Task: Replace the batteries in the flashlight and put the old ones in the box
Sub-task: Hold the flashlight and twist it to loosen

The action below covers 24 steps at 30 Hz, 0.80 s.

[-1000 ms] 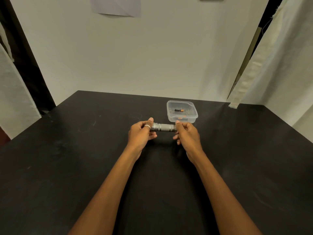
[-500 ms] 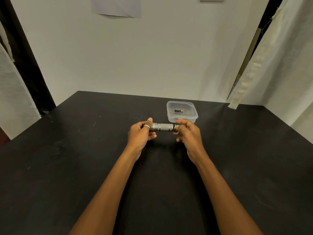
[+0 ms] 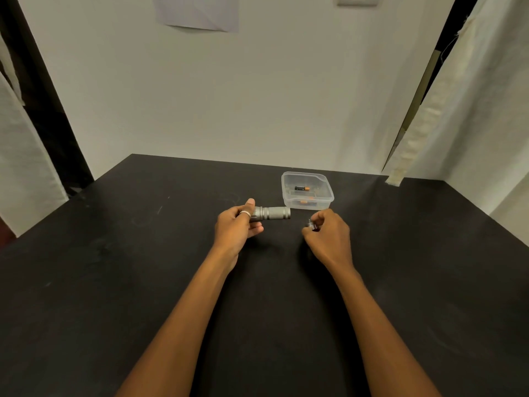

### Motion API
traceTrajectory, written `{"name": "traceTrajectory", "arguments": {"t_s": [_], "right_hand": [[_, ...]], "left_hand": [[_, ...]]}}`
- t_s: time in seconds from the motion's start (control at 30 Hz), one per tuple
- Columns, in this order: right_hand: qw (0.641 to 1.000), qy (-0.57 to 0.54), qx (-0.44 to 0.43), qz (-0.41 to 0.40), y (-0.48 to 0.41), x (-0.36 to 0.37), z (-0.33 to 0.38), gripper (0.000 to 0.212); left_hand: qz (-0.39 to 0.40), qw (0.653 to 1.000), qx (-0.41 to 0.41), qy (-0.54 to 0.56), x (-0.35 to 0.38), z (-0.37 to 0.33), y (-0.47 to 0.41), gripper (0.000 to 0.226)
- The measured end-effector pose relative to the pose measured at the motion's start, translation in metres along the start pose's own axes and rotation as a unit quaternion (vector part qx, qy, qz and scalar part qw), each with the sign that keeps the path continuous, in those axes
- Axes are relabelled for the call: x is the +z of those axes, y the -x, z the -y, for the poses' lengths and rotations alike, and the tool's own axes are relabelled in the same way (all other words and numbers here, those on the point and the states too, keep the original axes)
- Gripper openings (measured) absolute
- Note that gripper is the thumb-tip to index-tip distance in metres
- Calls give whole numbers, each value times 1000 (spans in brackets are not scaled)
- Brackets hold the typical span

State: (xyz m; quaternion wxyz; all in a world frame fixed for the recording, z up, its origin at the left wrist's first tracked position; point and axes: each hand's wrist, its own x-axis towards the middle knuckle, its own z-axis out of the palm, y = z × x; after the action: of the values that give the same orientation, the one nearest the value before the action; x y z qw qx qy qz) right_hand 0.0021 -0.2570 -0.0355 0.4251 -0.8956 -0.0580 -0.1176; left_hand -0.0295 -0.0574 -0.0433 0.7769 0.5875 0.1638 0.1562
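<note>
1. The end cap is off. The left hand (image 3: pixel 237 227) curls its fingers round the head of the silver flashlight (image 3: pixel 272 213), with the open end pointing to 3 o'clock. The right hand (image 3: pixel 329 236) pinches what is probably the cap (image 3: pixel 312 224), clear of the barrel.
2. Next, likely: tip the spent cell out into the clear plastic box (image 3: pixel 320 204) at 1 o'clock, where a battery (image 3: pixel 302 188) already lies.
3. The black table (image 3: pixel 114 282) is scuffed. There is a white wall (image 3: pixel 257 96) at 12 o'clock and pale curtains (image 3: pixel 472 110) at 3 and 9.

Wall (image 3: pixel 286 96): white, across the back
Paper sheet (image 3: pixel 200 12): top centre, on wall
Table (image 3: pixel 114 282): black, lower half
Curtain (image 3: pixel 472 110): off-white, right edge
</note>
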Motion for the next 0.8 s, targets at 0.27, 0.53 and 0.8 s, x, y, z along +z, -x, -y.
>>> {"name": "traceTrajectory", "arguments": {"t_s": [0.27,0.53,0.8], "right_hand": [[993,121,-7,-14,7,-3,6,22],[994,110,21,6,5,-3,4,56],[983,-59,-140,-100,16,5,24,25]], "left_hand": [[-6,1000,-5,0,1,-2,1,29],[-3,1000,-5,-1,1,-3,3,29],[-4,1000,-4,4,1,-4,4,32]]}}
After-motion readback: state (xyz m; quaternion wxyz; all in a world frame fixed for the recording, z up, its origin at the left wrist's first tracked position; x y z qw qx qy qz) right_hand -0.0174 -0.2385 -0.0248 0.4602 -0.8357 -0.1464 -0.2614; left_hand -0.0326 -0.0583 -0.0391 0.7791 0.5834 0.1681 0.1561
